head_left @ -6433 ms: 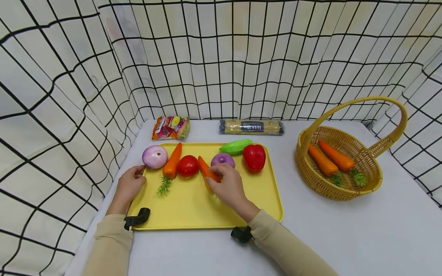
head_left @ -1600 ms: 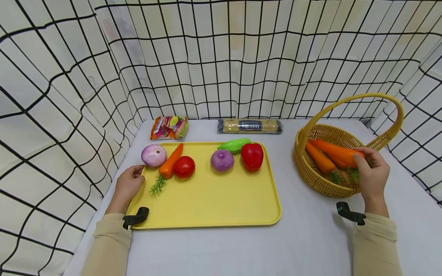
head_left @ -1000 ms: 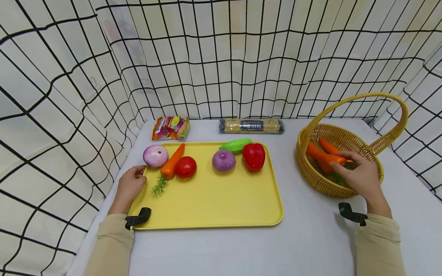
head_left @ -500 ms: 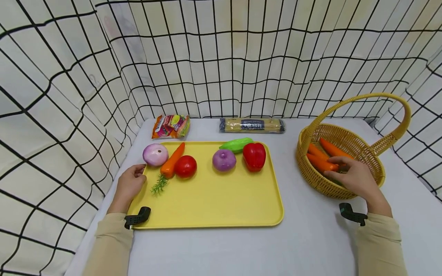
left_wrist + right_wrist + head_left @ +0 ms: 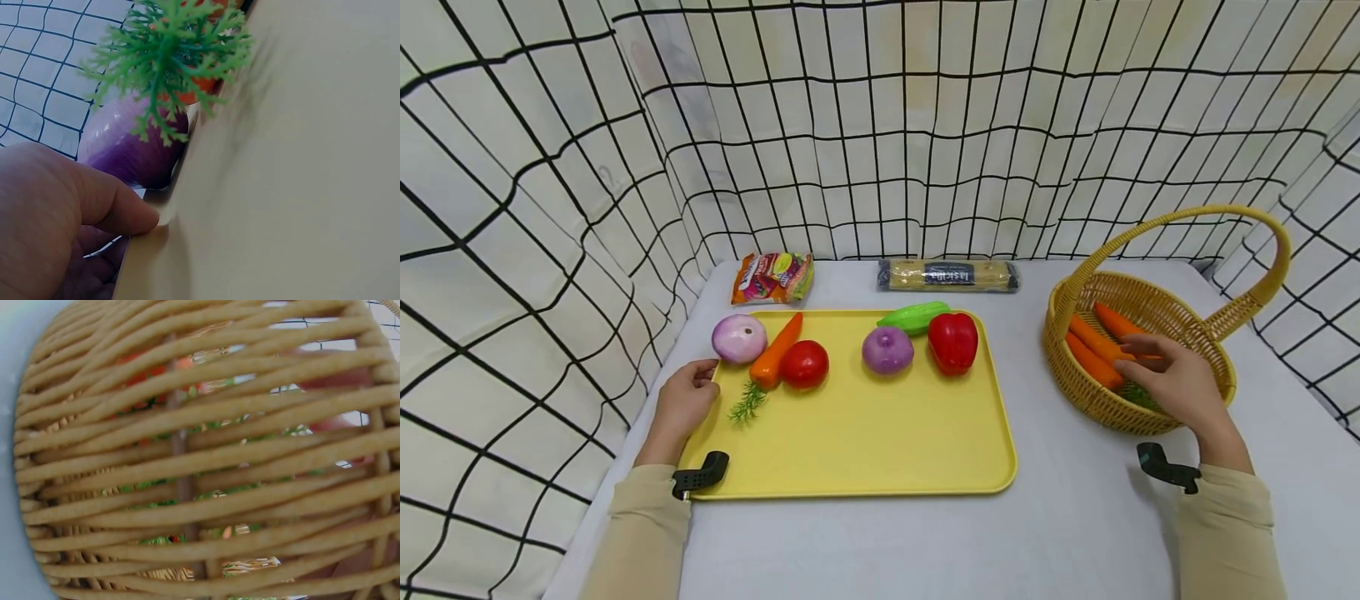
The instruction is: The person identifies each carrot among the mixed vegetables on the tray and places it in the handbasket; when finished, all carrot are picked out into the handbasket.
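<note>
My left hand (image 5: 683, 408) pinches the left rim of the yellow tray (image 5: 850, 450); in the left wrist view the thumb (image 5: 128, 209) lies on the rim with the fingers below. Beside it are a purple onion (image 5: 739, 339) and a carrot (image 5: 777, 350) with green leaves. My right hand (image 5: 1180, 379) is over the wicker basket (image 5: 1097, 417), thumb and fingers apart, with nothing seen between them. Next to the fingertips, a carrot (image 5: 1092, 360) lies among other carrots (image 5: 1116, 321) in the basket. The right wrist view shows mostly basket weave (image 5: 187, 462), which hides most of that hand.
The tray also bears a tomato (image 5: 805, 364), a purple round vegetable (image 5: 887, 350), a green vegetable (image 5: 914, 317) and a red bell pepper (image 5: 953, 343). Behind lie a colourful snack bag (image 5: 772, 278) and a pasta pack (image 5: 949, 276). The basket's tall handle (image 5: 1195, 212) arches over it.
The right hand took a carrot from the tray to the basket, laid it at the basket's near left side and let go. The left hand stays at the tray rim.
</note>
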Tool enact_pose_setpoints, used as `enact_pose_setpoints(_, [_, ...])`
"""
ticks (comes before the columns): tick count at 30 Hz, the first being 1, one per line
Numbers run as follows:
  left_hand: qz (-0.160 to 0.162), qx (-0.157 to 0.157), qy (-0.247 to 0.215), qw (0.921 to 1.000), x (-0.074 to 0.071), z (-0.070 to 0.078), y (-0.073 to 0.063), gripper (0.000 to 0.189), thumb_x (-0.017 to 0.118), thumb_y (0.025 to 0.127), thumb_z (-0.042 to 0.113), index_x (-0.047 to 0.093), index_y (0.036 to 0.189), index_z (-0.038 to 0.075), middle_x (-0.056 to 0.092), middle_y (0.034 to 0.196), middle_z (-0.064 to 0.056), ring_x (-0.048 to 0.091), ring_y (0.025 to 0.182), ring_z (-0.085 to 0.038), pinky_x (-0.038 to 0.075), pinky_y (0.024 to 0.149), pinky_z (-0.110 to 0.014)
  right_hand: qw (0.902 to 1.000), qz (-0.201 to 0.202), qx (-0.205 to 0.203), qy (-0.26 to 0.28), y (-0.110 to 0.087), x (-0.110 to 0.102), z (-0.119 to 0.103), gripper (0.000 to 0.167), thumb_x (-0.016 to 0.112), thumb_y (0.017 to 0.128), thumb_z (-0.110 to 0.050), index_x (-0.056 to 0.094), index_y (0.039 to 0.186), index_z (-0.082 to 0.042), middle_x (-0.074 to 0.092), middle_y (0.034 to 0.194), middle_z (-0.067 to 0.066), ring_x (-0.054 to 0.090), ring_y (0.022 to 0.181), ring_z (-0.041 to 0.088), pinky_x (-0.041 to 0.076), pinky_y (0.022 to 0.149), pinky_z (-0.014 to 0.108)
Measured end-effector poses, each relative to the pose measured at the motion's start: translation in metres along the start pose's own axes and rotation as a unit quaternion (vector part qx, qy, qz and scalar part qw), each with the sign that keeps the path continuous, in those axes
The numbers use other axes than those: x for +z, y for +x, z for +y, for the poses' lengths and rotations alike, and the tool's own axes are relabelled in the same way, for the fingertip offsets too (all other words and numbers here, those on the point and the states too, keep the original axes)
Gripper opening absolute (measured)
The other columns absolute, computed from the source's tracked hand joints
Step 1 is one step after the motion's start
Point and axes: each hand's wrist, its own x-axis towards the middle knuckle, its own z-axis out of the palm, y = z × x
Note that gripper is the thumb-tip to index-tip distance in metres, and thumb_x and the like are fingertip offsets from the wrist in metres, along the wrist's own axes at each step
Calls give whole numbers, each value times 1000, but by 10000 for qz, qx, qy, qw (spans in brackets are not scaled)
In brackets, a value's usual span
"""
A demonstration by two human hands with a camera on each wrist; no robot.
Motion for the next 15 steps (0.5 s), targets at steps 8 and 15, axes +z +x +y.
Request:
enact_pose_setpoints(8, [-49, -36, -12, 10000, 0, 2, -2, 51, 44, 88, 7, 49, 137, -7, 56, 122, -25, 51, 108, -34, 39, 85, -38, 9810, 1138, 749, 1378, -1, 1, -10, 39, 62, 94, -32, 60, 126, -8, 62, 105, -6, 59, 80, -6, 50, 66, 11])
enact_pose_setpoints(15, [-40, -71, -34, 10000, -1, 3, -1, 51, 44, 89, 7, 49, 137, -6, 55, 123, -24, 51, 109, -34, 39, 86, -38, 9322, 2497, 891, 2465, -1, 19, -67, 19, 65, 93, -29, 70, 100, -11, 65, 77, -9, 56, 61, 7, 47, 52, 13])
